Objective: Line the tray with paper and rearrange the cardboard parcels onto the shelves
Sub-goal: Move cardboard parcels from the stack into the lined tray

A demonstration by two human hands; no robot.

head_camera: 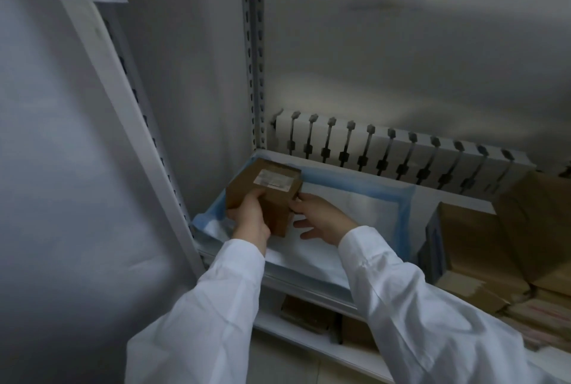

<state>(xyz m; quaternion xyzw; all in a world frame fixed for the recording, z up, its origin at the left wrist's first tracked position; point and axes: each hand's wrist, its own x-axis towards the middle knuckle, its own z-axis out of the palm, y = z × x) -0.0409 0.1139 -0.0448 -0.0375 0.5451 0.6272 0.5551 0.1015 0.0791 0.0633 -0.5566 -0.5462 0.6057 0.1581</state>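
A small brown cardboard parcel (pixel 265 189) with a white label on top sits at the left end of the shelf tray, on white paper with a blue border (pixel 355 198). My left hand (pixel 250 216) grips the parcel's near left side. On the parcel's right side, my right hand (pixel 321 218) has its thumb and forefinger touching the lower edge while the other fingers are spread over the paper. Both arms wear white sleeves.
Several larger cardboard boxes (pixel 482 244) are stacked on the right of the same shelf. A white slotted rail (pixel 401 152) runs along the back. A perforated upright post (pixel 255 53) stands at the back left. More boxes (pixel 309 312) lie on the shelf below.
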